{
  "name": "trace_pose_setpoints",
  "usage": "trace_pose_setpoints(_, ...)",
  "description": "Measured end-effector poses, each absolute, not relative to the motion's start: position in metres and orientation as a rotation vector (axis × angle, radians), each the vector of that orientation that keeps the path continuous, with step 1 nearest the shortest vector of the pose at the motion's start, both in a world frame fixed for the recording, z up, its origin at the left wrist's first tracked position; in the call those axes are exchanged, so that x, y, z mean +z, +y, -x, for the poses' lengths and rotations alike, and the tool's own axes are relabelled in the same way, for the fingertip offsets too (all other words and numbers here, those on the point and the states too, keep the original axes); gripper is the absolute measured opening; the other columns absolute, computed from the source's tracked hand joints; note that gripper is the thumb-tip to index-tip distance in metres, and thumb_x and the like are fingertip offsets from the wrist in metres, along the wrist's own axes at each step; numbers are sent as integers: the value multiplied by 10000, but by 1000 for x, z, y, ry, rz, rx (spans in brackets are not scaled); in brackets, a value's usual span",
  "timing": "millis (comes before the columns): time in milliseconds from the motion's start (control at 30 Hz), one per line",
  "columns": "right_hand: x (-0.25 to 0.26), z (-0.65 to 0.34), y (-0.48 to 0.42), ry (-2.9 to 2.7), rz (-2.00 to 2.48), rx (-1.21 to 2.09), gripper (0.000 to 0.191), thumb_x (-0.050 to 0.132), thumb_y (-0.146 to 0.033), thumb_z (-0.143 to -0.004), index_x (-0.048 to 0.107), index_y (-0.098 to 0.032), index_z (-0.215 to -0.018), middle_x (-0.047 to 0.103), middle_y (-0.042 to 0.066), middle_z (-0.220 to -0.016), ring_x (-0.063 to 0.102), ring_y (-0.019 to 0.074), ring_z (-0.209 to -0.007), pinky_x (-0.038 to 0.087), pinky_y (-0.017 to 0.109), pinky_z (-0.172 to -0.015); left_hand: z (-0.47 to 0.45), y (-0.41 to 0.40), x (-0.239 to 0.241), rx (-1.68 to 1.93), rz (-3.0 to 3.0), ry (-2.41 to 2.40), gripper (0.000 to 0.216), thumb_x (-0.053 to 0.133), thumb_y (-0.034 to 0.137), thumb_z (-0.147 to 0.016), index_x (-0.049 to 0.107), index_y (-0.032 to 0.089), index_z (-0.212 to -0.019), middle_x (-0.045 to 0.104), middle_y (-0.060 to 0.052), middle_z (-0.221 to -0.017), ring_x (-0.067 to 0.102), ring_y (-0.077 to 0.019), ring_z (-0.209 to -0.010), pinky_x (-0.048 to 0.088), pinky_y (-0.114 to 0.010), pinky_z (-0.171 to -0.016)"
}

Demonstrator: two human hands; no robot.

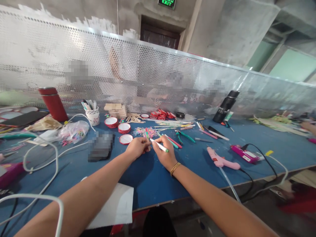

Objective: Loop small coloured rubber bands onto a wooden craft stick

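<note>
My left hand (pixel 138 147) is closed, pinching a small flat wooden stick (pixel 147 134) whose upper part shows red and green. In my right hand (pixel 165 157) is a white marker pen (pixel 161 146) with a green end, held in a writing grip. The pen's tip meets or nearly meets the stick; contact is too small to make out. Just beyond both hands lies a tangle of coloured strings (pixel 140 132). More markers (pixel 174 141) rest to the right of my right hand. A round red-rimmed lid (pixel 125 139) is nearest to my left hand on its far side.
A pink glue gun (pixel 222 160) and a magenta device (pixel 244 154) with cables lie at right. Green pliers (pixel 186 136) are farther back. At left are a phone (pixel 101 146), a white cable (pixel 57 161), a paper cup of pens (pixel 92 117) and a red bottle (pixel 53 104). A perforated screen (pixel 148 65) stands behind.
</note>
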State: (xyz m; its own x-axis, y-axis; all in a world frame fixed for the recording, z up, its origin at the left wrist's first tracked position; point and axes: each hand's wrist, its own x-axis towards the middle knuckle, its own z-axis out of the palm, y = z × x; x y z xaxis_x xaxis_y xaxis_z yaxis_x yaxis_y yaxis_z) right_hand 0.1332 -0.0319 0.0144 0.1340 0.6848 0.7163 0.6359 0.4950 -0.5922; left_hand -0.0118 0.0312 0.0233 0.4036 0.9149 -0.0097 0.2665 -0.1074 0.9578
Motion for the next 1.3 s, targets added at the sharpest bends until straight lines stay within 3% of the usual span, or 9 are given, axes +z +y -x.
trace_pose_setpoints(833, 15, -132, -31, -1608, 1196, 62, 144, 572, -323, -877, 598, -208, -795, 641, 25, -754, 588, 176, -727, 439, 289, -676, 14, 37, 17, 746, -1752, 1154, 211, 602, 358, -738, 671, 168, -676, 655, -12, -607, 554, -103, -518, 391, -191, -483)
trace_pose_setpoints(1167, 13, -134, -29, -1550, 1238, 31, 140, 557, -320, -884, 585, -211, -800, 628, 19, -748, 582, 175, -720, 442, 288, -674, 13, 36, 19, 754, -1728, 1121, 360, 649, 515, -707, 643, 166, -622, 648, -19, -606, 535, -95, -510, 390, -196, -494)
trace_pose_setpoints(1300, 14, -133, -31, -1564, 1210, 52, 139, 560, -319, -882, 585, -211, -799, 632, 21, -756, 586, 175, -726, 446, 289, -680, 14, 37, 18, 755, -1711, 1120, 313, 649, 476, -711, 649, 172, -636, 654, -16, -614, 547, -98, -521, 394, -195, -495)
